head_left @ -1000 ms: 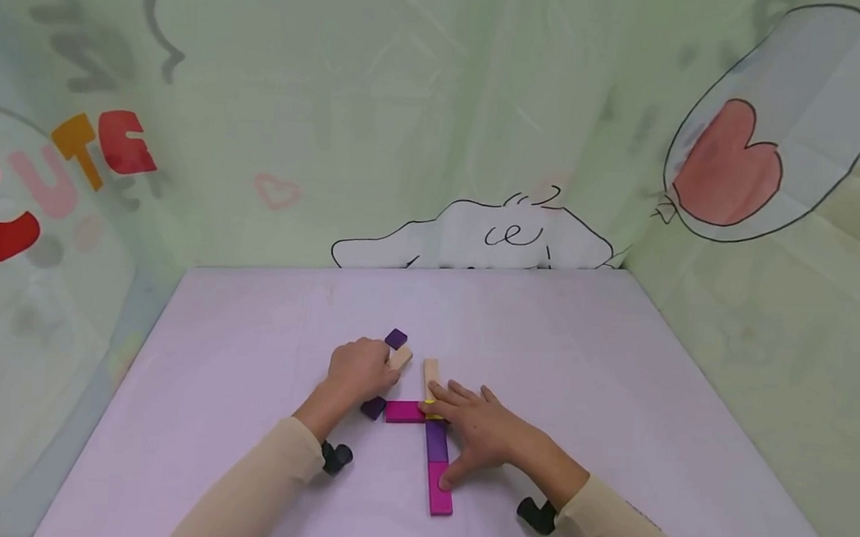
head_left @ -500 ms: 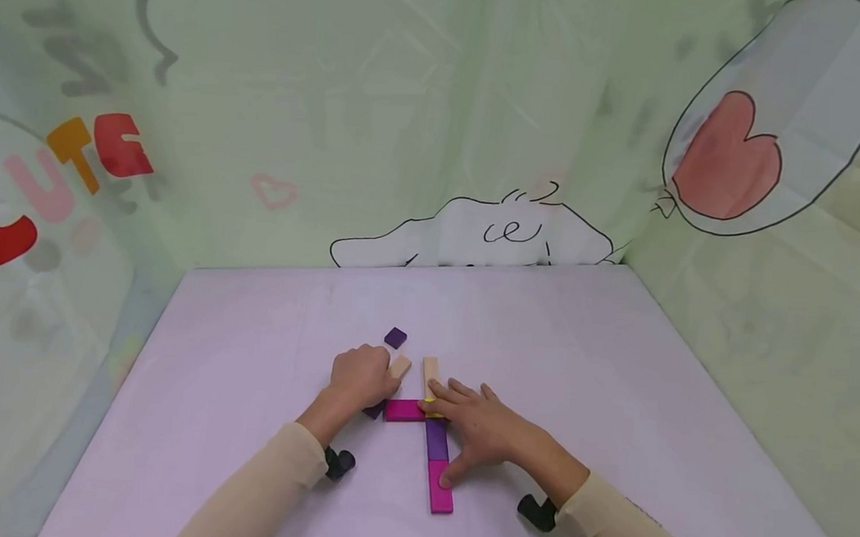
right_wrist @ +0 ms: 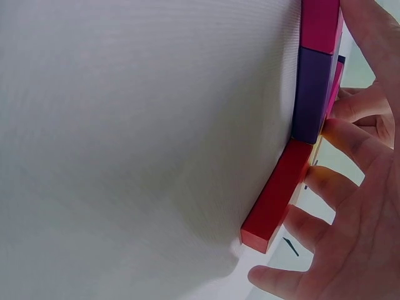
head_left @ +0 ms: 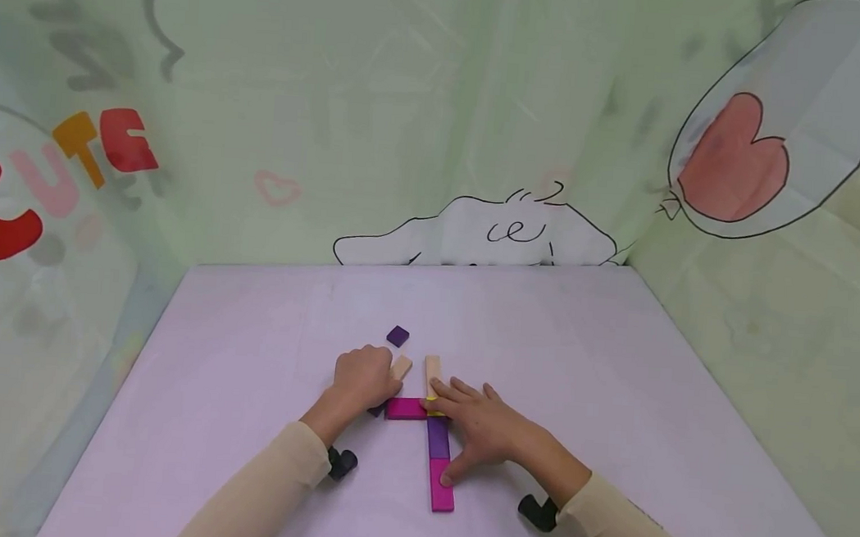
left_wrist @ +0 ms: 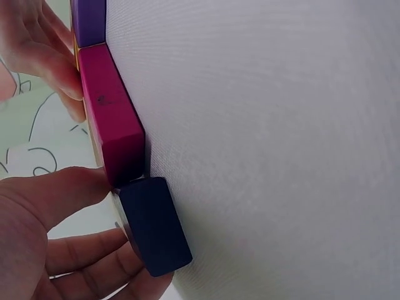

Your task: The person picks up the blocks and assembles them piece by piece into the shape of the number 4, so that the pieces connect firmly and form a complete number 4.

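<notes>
My left hand (head_left: 364, 377), its fingers curled, pinches a plain wooden block (head_left: 401, 368) that sticks out past the fingers. Just below it, a dark block (left_wrist: 156, 226) stands near the end of a magenta block (head_left: 406, 409); my left thumb reaches the corner between them. My right hand (head_left: 490, 424) lies spread over a cross of blocks, fingertips touching the tops. That cross has another plain block (head_left: 433, 373) at the top, a yellow piece (head_left: 432, 406) in the middle, a purple block (head_left: 438, 439), a lower magenta block (head_left: 442, 487) and a red block (right_wrist: 278, 194), hidden in the head view.
A small dark purple block (head_left: 398, 336) lies apart, beyond the left hand. Everything stands on a pale lilac table (head_left: 240, 470). Behind it rises a printed green sheet (head_left: 321, 114). Black cameras are worn on both wrists.
My left hand has shifted slightly nearer with the plain wooden block, away from the small purple block, and covers more of the dark block. The right hand has kept its place.
</notes>
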A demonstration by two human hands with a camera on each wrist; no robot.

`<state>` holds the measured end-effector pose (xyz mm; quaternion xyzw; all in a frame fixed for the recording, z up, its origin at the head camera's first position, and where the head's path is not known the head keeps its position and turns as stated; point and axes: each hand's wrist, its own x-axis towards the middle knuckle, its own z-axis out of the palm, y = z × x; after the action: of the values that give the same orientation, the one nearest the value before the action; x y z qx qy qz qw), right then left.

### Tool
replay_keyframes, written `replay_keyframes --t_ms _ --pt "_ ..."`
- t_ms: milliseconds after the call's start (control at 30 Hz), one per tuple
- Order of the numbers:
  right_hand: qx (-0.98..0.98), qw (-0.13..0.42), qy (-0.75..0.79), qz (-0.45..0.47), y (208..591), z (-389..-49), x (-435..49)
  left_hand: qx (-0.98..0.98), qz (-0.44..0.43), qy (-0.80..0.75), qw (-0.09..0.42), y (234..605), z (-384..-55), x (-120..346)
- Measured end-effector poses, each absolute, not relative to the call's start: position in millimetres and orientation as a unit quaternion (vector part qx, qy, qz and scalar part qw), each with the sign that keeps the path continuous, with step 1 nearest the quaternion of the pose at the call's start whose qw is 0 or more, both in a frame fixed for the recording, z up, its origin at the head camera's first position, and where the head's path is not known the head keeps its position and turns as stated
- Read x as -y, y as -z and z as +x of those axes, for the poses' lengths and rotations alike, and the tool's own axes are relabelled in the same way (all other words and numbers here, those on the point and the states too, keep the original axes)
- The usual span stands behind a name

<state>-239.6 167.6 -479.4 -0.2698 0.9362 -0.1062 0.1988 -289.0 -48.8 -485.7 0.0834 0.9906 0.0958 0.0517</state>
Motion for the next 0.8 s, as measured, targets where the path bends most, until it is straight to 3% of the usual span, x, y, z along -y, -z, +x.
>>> replay_keyframes --t_ms 800 --pt "-0.937 0.198 0.106 -0.266 480.3 -240.0 -168.2 -0.992 0.084 -0.079 0.052 478.1 -284.3 44.6"
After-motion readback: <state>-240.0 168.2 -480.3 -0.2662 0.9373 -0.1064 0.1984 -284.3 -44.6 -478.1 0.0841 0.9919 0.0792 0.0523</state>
